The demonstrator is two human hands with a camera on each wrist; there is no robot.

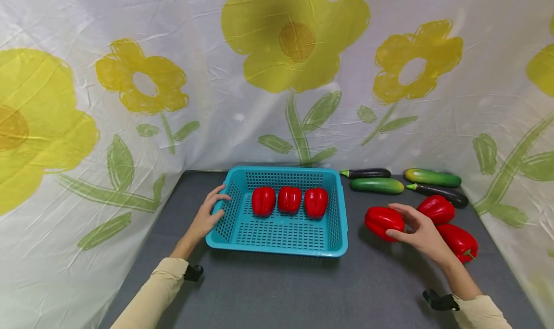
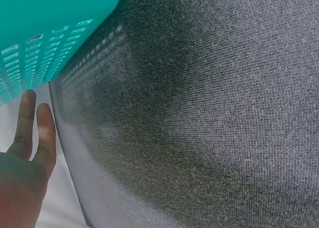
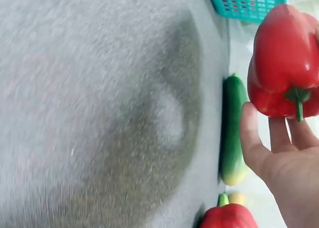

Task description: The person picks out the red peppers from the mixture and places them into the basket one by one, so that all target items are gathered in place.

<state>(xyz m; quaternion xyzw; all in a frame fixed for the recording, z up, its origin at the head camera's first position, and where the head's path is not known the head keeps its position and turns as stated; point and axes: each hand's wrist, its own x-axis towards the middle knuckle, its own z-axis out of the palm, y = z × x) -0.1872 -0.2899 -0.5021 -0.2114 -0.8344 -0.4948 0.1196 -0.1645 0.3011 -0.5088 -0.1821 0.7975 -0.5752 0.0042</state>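
- Three peppers (image 1: 289,199) done: inside the basket (image 1: 277,250).
- One pepper (image 1: 383,222) in progress: right of basket, grasped by right hand (image 1: 423,234).
- Two peppers (image 1: 457,241) outstanding, farther right of basket.
- Left hand (image 1: 207,219) loose, fingers at basket's left rim.

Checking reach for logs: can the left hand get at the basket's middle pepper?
Likely yes: the left hand is at the left rim of the open-topped basket; only the leftmost pepper sits between.
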